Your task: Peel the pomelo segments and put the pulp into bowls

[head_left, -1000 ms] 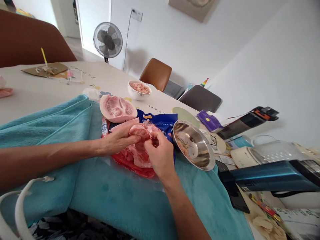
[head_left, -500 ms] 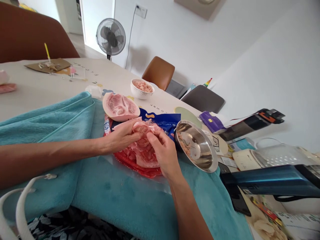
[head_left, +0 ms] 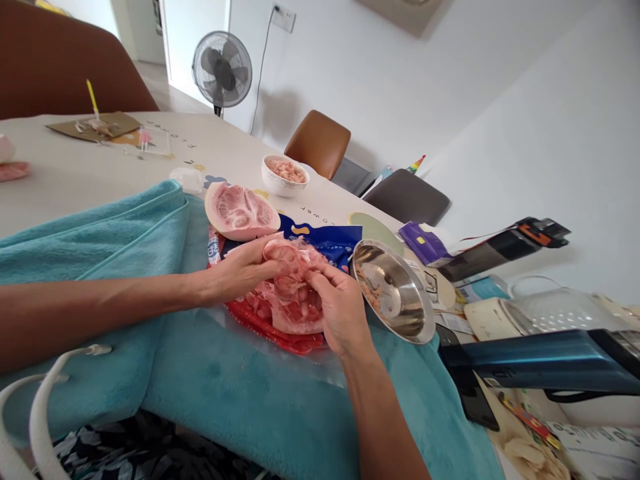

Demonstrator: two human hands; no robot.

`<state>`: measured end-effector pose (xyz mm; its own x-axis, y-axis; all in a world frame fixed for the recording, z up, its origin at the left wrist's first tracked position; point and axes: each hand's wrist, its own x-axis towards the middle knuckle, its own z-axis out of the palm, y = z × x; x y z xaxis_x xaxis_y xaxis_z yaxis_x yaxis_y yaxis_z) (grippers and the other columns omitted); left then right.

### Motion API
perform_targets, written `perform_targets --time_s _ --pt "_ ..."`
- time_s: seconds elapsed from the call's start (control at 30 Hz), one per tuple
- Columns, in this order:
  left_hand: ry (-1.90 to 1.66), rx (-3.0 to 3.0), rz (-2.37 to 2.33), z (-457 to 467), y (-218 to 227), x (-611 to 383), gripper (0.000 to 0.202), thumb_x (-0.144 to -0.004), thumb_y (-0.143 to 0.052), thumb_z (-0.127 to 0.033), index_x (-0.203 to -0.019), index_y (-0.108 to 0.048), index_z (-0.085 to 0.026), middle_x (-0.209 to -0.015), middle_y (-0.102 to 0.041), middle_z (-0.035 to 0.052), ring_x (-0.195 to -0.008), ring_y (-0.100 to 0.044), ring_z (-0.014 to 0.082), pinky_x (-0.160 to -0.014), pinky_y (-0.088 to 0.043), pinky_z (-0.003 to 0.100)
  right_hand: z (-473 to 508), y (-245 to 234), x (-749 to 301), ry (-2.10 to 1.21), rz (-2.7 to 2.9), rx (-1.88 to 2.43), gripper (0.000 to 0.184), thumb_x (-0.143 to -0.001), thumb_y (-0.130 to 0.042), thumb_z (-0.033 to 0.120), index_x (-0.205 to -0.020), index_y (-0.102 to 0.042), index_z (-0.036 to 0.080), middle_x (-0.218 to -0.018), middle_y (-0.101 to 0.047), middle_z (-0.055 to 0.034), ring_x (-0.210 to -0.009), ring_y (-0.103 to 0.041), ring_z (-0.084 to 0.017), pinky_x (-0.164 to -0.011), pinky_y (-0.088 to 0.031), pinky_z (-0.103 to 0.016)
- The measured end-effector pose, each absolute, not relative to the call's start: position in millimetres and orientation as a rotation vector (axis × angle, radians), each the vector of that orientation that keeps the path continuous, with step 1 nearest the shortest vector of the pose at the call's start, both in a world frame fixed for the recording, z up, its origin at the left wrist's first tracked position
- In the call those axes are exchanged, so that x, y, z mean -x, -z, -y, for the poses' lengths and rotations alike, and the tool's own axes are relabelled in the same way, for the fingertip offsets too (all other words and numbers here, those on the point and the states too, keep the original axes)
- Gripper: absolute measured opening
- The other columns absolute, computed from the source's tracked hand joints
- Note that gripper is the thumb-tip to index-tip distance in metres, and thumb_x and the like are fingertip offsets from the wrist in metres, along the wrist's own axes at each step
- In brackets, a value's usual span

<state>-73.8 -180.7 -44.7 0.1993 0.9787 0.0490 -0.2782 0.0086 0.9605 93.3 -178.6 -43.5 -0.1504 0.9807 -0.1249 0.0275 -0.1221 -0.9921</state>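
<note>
Between both hands is a pink pomelo segment [head_left: 286, 257] with torn membrane. My left hand [head_left: 245, 270] grips it from the left, thumb on top. The fingers of my right hand [head_left: 341, 303] pinch its right edge. Below lies a heap of pink peel and membrane scraps [head_left: 295, 312] on a red and blue plastic bag [head_left: 267, 328]. A hollowed half of pomelo rind [head_left: 243, 210] sits just beyond my left hand. To the right, a steel bowl [head_left: 400, 293] with some pink pulp in it stands tilted.
A white bowl [head_left: 285, 177] full of pink pulp stands farther back. Teal towel [head_left: 225, 393] covers the near table. At right are a blue bottle [head_left: 545, 363], a black phone [head_left: 475, 393], a purple packet [head_left: 425, 243] and a dark bottle [head_left: 495, 253].
My right hand has moved slightly right and down, away from my left. The pomelo segment between them looks more opened, with its membrane pulled apart.
</note>
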Motion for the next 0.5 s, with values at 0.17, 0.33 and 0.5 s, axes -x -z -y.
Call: perform_targets --time_s 0.17,0.33,0.5 --pt "-1.115 -1.247 -0.858 179 49 75 0.003 -0.073 -0.065 -0.018 -0.074 -0.067 -0.017 -0.075 -0.068 0.0025 -0.079 -0.064 0.0201 -0.072 -0.050 0.029 178 37 -100 -1.652 1.083 1.138 0.007 -0.073 -0.063 0.023 -0.076 -0.063 0.017 -0.052 -0.060 0.0031 -0.041 -0.049 -0.009 -0.039 -0.040 -0.019" --pt "-1.138 -1.142 -0.873 177 56 74 0.010 -0.075 -0.063 -0.018 -0.082 -0.071 -0.016 -0.078 -0.070 0.0033 -0.075 -0.065 0.0183 -0.069 -0.052 0.028 178 32 -107 -1.748 0.891 1.105 0.018 -0.073 -0.053 0.009 -0.082 -0.068 0.014 -0.068 -0.070 -0.0026 -0.060 -0.066 -0.012 -0.058 -0.058 -0.022" --pt "-1.145 -0.930 -0.968 177 53 74 0.010 -0.076 -0.066 -0.023 -0.081 -0.071 -0.016 -0.074 -0.070 0.0034 -0.066 -0.064 0.0150 -0.055 -0.049 0.022 179 28 -110 -1.755 0.739 1.009 0.019 -0.084 -0.052 0.013 -0.084 -0.070 0.010 -0.080 -0.073 -0.0080 -0.078 -0.072 -0.015 -0.084 -0.060 -0.028"
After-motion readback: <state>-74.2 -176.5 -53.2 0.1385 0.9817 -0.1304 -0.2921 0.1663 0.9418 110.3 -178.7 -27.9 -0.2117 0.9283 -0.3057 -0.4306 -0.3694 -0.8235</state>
